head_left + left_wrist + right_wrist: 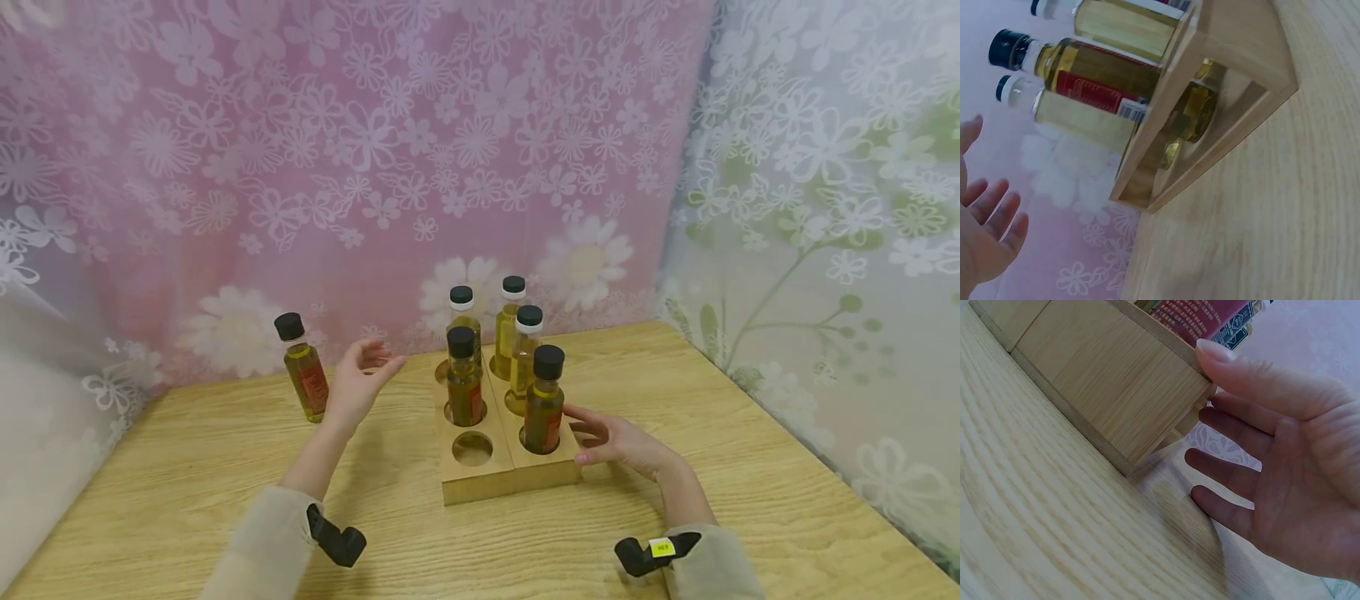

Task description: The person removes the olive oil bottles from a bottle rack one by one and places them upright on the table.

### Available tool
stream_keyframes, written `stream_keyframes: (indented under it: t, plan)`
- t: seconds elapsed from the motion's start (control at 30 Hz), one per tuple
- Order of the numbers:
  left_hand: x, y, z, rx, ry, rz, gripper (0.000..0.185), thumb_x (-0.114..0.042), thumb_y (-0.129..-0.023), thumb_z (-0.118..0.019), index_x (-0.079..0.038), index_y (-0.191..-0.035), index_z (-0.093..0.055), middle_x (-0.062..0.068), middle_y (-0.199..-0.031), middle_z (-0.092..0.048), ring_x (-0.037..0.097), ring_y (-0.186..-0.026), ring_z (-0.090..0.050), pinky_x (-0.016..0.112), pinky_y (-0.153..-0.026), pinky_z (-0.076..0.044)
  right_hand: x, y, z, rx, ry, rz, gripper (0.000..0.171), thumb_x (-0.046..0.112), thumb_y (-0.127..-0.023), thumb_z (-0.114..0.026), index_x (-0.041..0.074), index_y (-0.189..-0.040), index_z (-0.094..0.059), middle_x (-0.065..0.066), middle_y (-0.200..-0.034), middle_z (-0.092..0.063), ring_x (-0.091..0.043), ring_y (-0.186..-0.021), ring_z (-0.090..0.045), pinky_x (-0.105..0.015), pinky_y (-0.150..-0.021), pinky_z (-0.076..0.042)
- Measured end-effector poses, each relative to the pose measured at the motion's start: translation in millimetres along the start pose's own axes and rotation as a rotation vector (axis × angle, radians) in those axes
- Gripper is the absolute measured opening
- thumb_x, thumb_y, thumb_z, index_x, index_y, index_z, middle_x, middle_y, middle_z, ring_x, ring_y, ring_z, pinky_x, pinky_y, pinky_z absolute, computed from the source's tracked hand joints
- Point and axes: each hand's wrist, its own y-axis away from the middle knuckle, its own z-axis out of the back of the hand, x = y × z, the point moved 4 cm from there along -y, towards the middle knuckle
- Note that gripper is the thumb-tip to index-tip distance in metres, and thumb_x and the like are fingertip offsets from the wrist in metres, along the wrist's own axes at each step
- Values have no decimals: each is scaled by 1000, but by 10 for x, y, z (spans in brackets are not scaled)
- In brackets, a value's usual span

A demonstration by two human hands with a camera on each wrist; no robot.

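Resting open against the light wooden six-hole bottle rack (517, 479), the right hand (618, 442) could jolt it; the open left hand (356, 383) might topple the loose black-capped oil bottle (303, 371) near the bench's left edge.

No text can be read: print on the red label of the dark-capped oil bottle (1200, 315) and the yellow wrist sticker (663, 547) is blurred.

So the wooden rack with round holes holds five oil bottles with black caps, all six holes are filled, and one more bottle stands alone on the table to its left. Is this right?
Not quite. The wooden rack with round holes holds five oil bottles with black caps, but one hole, the front left hole, is empty, as the head view shows. The lone bottle does stand on the table, left of the rack.
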Motion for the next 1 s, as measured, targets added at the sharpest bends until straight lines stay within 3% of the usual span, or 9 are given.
stream_keyframes:
  t: [0.17, 0.43, 0.67, 1.0]
  plan:
    - [-22, 49, -225, 175, -28, -9, 55, -24, -85, -69, -3, -131, -46, 18, -121, -52, 28, -107, -51, 43, -89, -43, -7, -1, 0, -2, -1, 8, 82, 16, -84, -68, 2, -147, -18, -27, -148, -19, -49, -130, -24, -61, -101, -24]
    - [19, 71, -492, 328, -30, -25, 64, -22, -83, -71, -4, -137, -40, 15, -124, -51, 32, -111, -48, 44, -92, -40, -49, -11, 15, -10, -9, 7, 80, 16, -84, -68, 3, -147, -20, -25, -148, -20, -47, -130, -25, -59, -102, -24]
    - [-37, 88, -620, 341, -57, -61, 65, -23, -80, -73, -4, -135, -43, 13, -123, -52, 30, -108, -50, 42, -90, -40, -34, -3, 12, -6, -32, 23, 80, 15, -84, -68, -1, -146, -21, -25, -148, -20, -47, -131, -24, -57, -102, -26]
    - [-41, 82, -750, 283, -97, -40, 62, -22, -77, -77, -6, -129, -48, 10, -110, -55, 30, -100, -52, 41, -80, -46, -53, 3, 11, -17, -60, 23, 78, 15, -83, -68, -2, -145, -23, -25, -148, -20, -47, -131, -24, -60, -102, -22]
